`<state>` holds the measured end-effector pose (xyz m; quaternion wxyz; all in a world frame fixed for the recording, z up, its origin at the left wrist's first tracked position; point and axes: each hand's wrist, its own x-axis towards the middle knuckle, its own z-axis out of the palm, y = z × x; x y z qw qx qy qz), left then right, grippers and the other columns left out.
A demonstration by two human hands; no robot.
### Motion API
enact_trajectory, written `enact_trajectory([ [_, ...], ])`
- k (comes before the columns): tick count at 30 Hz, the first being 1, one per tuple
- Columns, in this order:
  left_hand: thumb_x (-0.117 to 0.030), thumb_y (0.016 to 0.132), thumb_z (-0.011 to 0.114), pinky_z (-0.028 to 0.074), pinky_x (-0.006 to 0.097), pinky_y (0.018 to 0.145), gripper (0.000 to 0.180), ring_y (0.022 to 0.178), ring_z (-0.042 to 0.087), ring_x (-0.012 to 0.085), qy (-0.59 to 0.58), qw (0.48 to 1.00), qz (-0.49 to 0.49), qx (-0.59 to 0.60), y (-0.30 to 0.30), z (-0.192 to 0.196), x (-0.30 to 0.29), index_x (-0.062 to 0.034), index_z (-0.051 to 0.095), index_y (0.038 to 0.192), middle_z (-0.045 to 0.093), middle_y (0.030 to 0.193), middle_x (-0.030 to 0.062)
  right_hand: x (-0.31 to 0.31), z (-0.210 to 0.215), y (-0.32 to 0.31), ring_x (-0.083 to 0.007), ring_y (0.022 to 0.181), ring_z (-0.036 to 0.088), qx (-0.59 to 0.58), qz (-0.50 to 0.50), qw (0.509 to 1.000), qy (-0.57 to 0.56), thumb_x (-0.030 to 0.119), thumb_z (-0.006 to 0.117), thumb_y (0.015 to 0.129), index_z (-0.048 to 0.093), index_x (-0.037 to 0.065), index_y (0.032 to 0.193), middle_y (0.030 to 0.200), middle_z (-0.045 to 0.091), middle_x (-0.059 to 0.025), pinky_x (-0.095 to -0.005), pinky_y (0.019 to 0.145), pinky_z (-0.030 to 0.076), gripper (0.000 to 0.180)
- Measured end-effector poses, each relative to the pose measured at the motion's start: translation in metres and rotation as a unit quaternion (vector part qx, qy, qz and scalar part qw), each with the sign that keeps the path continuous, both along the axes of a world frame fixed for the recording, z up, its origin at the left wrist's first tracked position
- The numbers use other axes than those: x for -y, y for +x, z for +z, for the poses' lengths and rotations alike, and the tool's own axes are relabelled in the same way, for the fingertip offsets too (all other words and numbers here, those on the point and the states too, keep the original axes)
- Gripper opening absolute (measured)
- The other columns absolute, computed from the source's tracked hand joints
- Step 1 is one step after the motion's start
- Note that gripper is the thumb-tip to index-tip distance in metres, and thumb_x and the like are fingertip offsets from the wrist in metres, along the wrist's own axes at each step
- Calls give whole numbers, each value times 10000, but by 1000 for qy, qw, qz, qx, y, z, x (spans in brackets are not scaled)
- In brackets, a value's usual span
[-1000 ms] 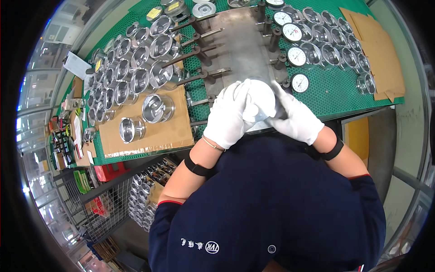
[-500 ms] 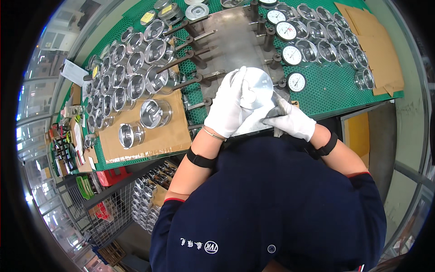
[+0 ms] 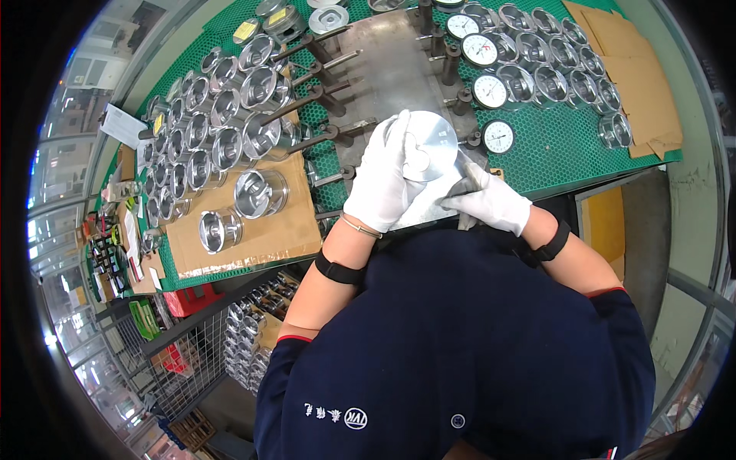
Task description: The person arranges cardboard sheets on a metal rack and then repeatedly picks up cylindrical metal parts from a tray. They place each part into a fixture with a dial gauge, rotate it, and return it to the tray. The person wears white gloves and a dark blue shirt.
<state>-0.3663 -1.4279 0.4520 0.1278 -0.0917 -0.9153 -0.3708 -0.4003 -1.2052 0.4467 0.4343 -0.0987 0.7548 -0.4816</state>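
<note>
A shiny metal piston [image 3: 435, 144] is in my gloved hands over the front of a steel plate [image 3: 391, 73], its round flat face turned up toward me. My left hand [image 3: 383, 172] wraps round its left side, with the fingers along the edge and the thumb reaching over the face. At the lower right rim, my right hand [image 3: 491, 201] has its bent fingers against the piston; the glove's fingertips look grey and smudged. The piston's underside and some of the right fingertips are hidden.
Dial gauges [image 3: 489, 91] on dark posts line the plate's right side; rods on posts [image 3: 328, 101] line its left. Several pistons [image 3: 201, 169] stand on the left, two on cardboard [image 3: 284, 230]. More pistons [image 3: 550, 83] are at the right on the green mat [image 3: 560, 149].
The piston has tilted very slightly in my hands, and its face shows a little differently. Both hands keep nearly the same hold and place.
</note>
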Motion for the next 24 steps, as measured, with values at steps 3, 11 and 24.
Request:
enact_trajectory([
  [3,-182,673,899,507,446,1008,1014,1220,570,412,-9,1000,7,-10,0,-2,-1,-75,365,1529,471,1426,242,-1,1,-1,-233,964,684,130,-27,990,-39,247,751,839,106,22,1611,1075,685,-178,-307,872,534,1031],
  [11,-185,672,891,504,440,1018,853,1256,555,418,-24,999,29,26,4,16,-3,-57,483,1410,531,1375,247,-1,33,-1,-298,929,709,12,69,996,62,286,712,849,78,9,1603,1086,685,-239,-401,833,557,1024],
  [24,-303,907,758,533,387,891,583,1023,690,305,-110,938,325,41,58,48,116,57,562,1321,676,1173,244,-179,18,-51,-234,782,674,-225,-368,900,-65,115,531,921,545,-9,1271,1016,684,-144,-358,725,574,371],
])
